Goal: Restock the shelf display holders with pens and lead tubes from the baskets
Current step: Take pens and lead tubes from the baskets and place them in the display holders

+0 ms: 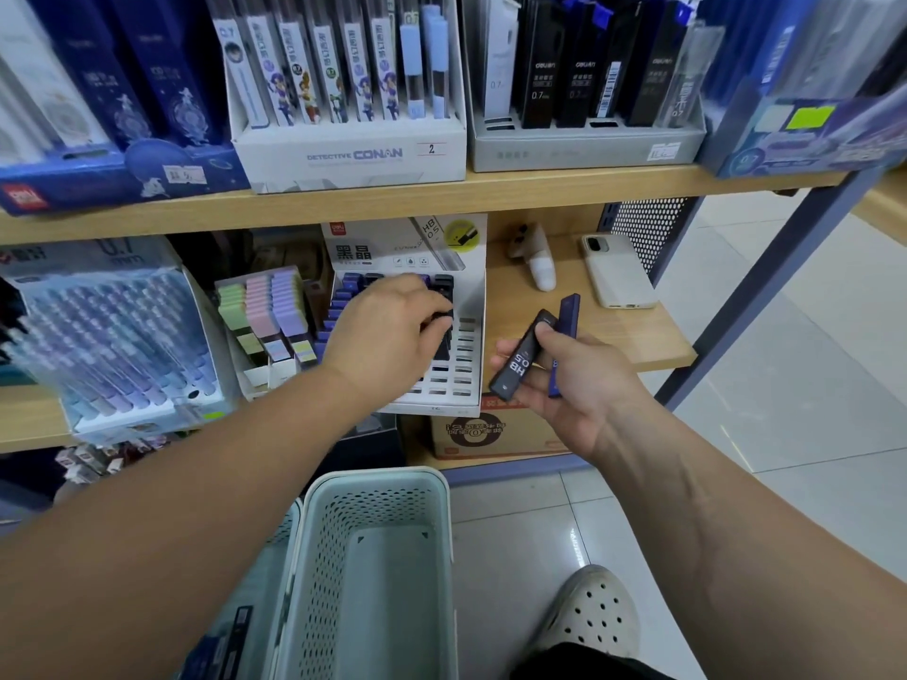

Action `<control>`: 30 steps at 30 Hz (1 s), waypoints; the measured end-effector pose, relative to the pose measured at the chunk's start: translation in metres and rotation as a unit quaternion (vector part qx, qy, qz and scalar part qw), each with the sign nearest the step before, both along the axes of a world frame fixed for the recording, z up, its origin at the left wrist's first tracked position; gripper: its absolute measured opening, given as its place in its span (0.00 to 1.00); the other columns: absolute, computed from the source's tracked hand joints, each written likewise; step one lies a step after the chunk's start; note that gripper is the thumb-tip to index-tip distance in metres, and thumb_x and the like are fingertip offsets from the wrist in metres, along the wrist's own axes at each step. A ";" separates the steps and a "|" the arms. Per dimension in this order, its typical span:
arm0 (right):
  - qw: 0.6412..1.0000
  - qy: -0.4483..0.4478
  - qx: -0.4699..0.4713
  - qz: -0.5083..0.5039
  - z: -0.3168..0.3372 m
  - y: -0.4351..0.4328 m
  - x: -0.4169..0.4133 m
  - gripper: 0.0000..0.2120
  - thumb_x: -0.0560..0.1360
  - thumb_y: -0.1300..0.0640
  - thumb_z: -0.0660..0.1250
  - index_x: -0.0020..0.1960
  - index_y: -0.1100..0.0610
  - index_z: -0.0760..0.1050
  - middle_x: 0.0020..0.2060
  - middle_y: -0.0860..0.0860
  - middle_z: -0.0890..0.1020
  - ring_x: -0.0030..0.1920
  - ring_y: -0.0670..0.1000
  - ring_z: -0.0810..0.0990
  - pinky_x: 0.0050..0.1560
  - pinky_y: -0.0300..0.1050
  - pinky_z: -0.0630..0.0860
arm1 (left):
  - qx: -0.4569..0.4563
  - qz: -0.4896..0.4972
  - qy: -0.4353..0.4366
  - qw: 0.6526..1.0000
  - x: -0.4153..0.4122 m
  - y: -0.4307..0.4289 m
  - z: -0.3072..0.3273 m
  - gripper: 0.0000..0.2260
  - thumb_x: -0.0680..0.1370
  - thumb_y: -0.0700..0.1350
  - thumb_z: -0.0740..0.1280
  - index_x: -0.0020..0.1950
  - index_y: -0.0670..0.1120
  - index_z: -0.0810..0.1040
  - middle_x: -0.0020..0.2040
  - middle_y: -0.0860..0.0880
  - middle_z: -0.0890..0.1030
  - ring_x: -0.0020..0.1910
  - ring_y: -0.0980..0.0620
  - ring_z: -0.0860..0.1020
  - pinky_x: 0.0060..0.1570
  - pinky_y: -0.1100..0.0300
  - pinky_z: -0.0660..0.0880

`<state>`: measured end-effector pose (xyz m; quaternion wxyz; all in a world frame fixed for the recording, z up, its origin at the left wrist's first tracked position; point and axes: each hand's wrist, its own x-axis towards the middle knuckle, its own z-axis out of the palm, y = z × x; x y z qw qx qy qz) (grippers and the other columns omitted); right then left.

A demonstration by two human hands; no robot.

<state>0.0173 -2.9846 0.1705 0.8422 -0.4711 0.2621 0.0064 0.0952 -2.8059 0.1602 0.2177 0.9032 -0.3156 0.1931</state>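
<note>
A white slotted display holder (468, 346) for HB 0.5 lead tubes stands on the middle shelf, its left rows filled with blue and black tubes. My left hand (387, 331) reaches over the holder, its fingertips pinching a black lead tube (444, 314) at a slot. My right hand (574, 385), just right of the holder, holds two tubes: a black lead tube (520, 360) marked HB 0.5 and a blue lead tube (567, 319) behind it. A pale green perforated basket (319, 557) sits below; its visible inside shows nothing in it.
A white phone (618, 272) and a small white device (535, 260) lie on the shelf right of the holder. Sticky notes (265, 311) and a pen display (113, 331) stand to the left. A cardboard box (491, 431) sits underneath. More displays line the upper shelf (491, 188).
</note>
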 end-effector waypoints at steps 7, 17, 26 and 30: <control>0.998 -0.008 -0.053 0.038 -0.005 0.009 0.002 0.06 0.86 0.54 0.56 0.58 0.54 0.70 0.47 0.55 0.88 0.49 0.59 0.87 0.54 0.55 0.82 | -0.353 0.032 0.472 0.807 -0.063 -0.015 -0.012 0.02 0.77 0.46 0.74 0.46 0.49 0.85 0.40 0.47 0.86 0.34 0.54 0.81 0.30 0.64 0.74; 0.968 0.094 -0.169 0.158 -0.008 0.018 -0.005 0.09 0.85 0.52 0.60 0.55 0.56 0.75 0.27 0.50 0.76 0.21 0.46 0.65 0.23 0.36 0.61 | -0.517 0.156 0.402 0.739 -0.052 0.010 -0.009 0.07 0.78 0.39 0.72 0.55 0.43 0.82 0.39 0.47 0.85 0.35 0.53 0.82 0.33 0.63 0.77; 0.968 0.121 -0.187 0.113 -0.010 0.004 -0.001 0.08 0.83 0.51 0.61 0.56 0.54 0.76 0.25 0.48 0.69 0.21 0.45 0.59 0.22 0.35 0.54 | -0.117 0.078 0.114 0.983 -0.009 0.027 0.016 0.07 0.77 0.42 0.73 0.54 0.48 0.86 0.39 0.63 0.79 0.35 0.62 0.75 0.44 0.65 0.74; 0.968 0.122 -0.187 0.114 -0.013 0.002 0.000 0.11 0.84 0.49 0.61 0.56 0.55 0.76 0.27 0.49 0.70 0.21 0.45 0.60 0.22 0.36 0.55 | -0.013 0.044 0.086 0.995 0.001 0.020 0.019 0.08 0.78 0.43 0.72 0.56 0.48 0.86 0.49 0.50 0.86 0.48 0.50 0.82 0.55 0.54 0.78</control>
